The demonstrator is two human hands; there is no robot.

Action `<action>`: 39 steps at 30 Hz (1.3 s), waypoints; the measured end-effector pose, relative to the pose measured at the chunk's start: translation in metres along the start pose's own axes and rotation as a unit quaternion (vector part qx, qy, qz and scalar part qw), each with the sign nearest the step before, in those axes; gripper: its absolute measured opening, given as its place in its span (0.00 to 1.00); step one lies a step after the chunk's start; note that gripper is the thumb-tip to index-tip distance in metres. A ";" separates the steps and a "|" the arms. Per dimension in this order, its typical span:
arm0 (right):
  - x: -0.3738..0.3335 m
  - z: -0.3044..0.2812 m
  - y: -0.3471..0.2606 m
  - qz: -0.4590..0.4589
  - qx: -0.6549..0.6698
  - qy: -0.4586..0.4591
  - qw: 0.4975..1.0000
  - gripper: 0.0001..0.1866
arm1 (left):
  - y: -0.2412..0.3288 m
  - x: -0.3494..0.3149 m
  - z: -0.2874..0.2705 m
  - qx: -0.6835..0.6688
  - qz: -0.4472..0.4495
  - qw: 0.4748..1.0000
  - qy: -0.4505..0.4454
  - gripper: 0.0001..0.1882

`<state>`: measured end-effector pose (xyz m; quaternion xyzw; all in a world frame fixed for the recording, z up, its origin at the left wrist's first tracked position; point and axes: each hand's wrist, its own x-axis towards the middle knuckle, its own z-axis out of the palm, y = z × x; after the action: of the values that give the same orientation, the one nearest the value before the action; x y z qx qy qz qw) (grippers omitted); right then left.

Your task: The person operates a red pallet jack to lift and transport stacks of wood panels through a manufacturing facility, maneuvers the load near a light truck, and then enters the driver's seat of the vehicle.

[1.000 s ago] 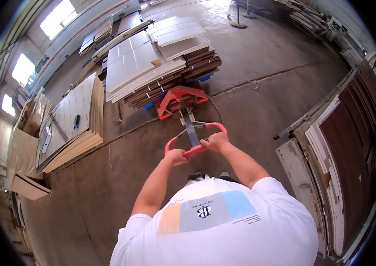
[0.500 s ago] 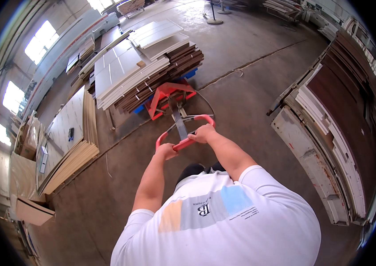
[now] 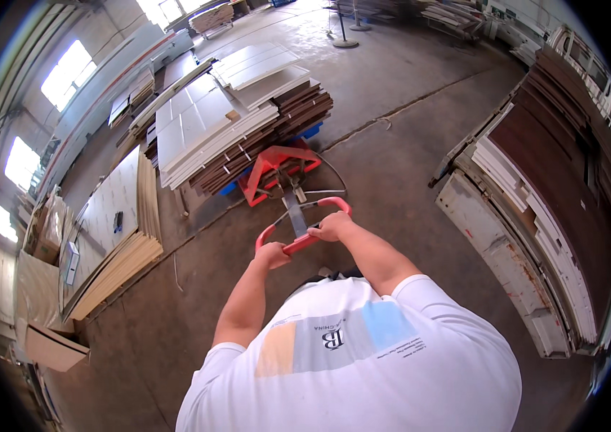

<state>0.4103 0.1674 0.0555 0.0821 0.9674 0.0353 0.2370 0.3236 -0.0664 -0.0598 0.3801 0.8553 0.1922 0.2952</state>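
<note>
Both my hands grip the red loop handle [image 3: 300,245] of a pallet jack [image 3: 277,157]. My left hand [image 3: 272,255] is wrapped round the handle's near left corner. Toward the right of the same near bar, my right hand [image 3: 331,227] is closed on it. A grey shaft [image 3: 295,216] runs from the handle to the red frame. Beyond the frame, a tall load of white and dark brown panels [image 3: 197,122] rests on a blue pallet [image 3: 310,132], partly hidden under the panels. A small tan block [image 3: 232,115] lies on top of the panels.
At the right stands a big stack of dark brown and white panels [image 3: 558,194] beside a worn white metal side [image 3: 489,252]. To the left, a stack of marble-patterned boards [image 3: 114,223] carries small items. Farther off, a post with a round base [image 3: 345,42] stands on the concrete floor [image 3: 421,122].
The pallet jack and its load sit slightly lower in the picture, and the handle has shifted a little with my hands. My grip on it stays the same.
</note>
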 end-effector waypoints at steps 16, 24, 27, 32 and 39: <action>-0.066 0.013 0.003 -0.017 -0.001 -0.019 1.000 0.42 | 0.045 -0.049 0.031 -0.005 -0.023 1.000 -0.011 0.24; -0.100 0.031 0.001 -0.020 0.008 0.005 1.000 0.39 | 0.057 -0.077 0.050 -0.009 -0.002 1.000 0.007 0.23; -0.106 0.022 0.002 -0.008 0.010 -0.008 1.000 0.39 | 0.066 -0.083 0.043 0.005 0.004 1.000 0.009 0.23; -0.141 0.044 -0.010 0.000 0.008 0.013 1.000 0.40 | 0.061 -0.104 0.072 0.030 0.047 0.998 0.015 0.23; -0.187 0.060 -0.008 0.026 0.036 -0.040 0.998 0.40 | 0.091 -0.128 0.096 0.012 0.036 0.999 -0.012 0.22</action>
<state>0.6000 0.1290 0.0863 0.1170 0.9554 0.0038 0.2711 0.5039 -0.0962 -0.0360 0.4160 0.8399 0.1881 0.2936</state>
